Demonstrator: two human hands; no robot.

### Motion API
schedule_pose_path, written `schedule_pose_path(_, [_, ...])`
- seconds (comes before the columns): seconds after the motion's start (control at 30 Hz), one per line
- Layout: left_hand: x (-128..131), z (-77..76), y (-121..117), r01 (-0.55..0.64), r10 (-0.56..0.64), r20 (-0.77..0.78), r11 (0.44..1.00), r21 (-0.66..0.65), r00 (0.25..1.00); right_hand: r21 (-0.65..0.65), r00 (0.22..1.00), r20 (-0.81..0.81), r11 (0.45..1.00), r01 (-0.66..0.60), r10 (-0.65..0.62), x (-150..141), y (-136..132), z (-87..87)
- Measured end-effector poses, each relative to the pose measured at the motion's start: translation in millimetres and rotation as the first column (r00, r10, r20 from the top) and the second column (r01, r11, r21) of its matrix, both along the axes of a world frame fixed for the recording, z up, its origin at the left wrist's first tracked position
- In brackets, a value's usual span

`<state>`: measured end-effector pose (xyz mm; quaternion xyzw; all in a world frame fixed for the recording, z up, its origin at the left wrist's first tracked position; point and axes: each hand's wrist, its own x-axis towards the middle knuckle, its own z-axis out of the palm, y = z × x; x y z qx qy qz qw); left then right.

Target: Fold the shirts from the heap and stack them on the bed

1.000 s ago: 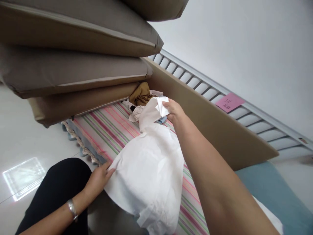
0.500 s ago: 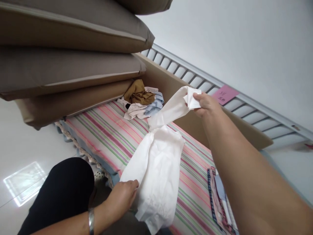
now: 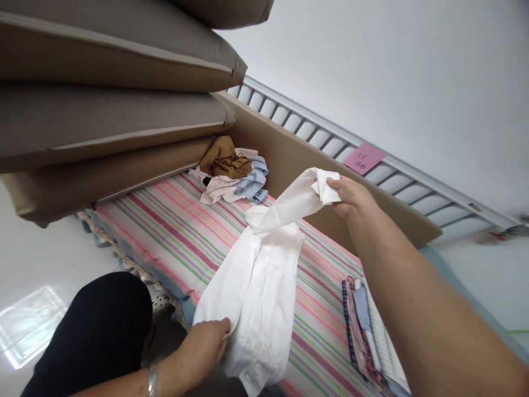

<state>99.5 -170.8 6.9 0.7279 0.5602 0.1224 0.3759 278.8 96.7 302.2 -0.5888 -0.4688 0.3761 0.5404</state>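
Observation:
A white long-sleeved shirt [image 3: 268,275] is spread between my hands over a striped bed sheet [image 3: 177,220]. My right hand [image 3: 349,196] grips the cuff of one sleeve, holding that sleeve stretched up toward the right. Lower down, my left hand [image 3: 209,344] pinches the shirt's left edge, its fingers closed on the white cloth. The shirt's lower end hangs toward me near the bed's front edge.
A rumpled clothes pile [image 3: 233,171] lies at the bed's far end. Folded garments [image 3: 367,331] sit at the right, partly behind my forearm. Stacked brown cushions [image 3: 124,121] rise at the left. A board [image 3: 281,149] and white railing [image 3: 306,129] with a pink note [image 3: 364,158] line the wall.
My right hand has lowered a little with the cuff, and the raised sleeve now slopes less steeply. My left hand keeps its grip. The whole view has shifted slightly.

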Motion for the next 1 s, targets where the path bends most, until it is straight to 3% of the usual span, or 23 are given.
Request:
schedule_pose_path(0.4, [-8,-2.2,2,0.094,-0.092,0.027,0.992,-0.088,0.995,0.007,0.997,0.055,0.999,0.051,-0.051,10,-4,7.1])
schedule_pose_path(0.6, [-21,-3.6,5,0.156,-0.151,0.118,0.987,-0.042,0.982,0.046,0.999,0.033,0.998,0.031,-0.033,9,-3,16.8])
schedule_pose_path(0.77, [-14,-1.3,3,0.177,-0.172,0.110,0.983,-0.041,0.979,0.043,0.998,0.054,0.999,0.011,-0.013,16,0,18.3])
schedule_pose_path(0.9, [-9,10.0,14,0.304,-0.292,0.099,0.943,-0.135,0.951,0.019,1.000,0.025,1.000,0.005,-0.006,38,-10,-0.7])
schedule_pose_path(1.0, [-10,27.2,38,0.384,-0.370,0.110,0.909,-0.161,0.923,-0.089,0.999,0.030,0.996,-0.023,0.026,81,-31,-42.6])
